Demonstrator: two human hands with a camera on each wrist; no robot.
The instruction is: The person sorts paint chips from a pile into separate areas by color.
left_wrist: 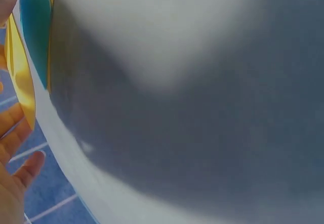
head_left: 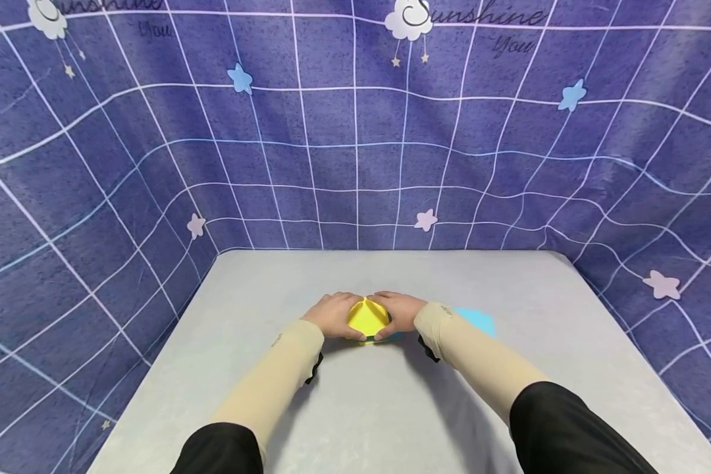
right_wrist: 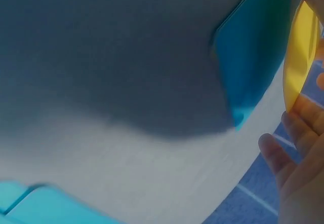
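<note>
In the head view, the yellow paper (head_left: 367, 320), bent and raised off the surface (head_left: 349, 415), was just below the middle of the frame. The left hand (head_left: 334, 315) and the right hand (head_left: 399, 309) each pinched one side, fingers partly closed, thumbs lower in the frame. A blue sheet (right_wrist: 255, 57) lay beneath it; light blue paper (head_left: 478, 318) lay further right, partly hidden by a beige sleeve (head_left: 480, 349).
</note>
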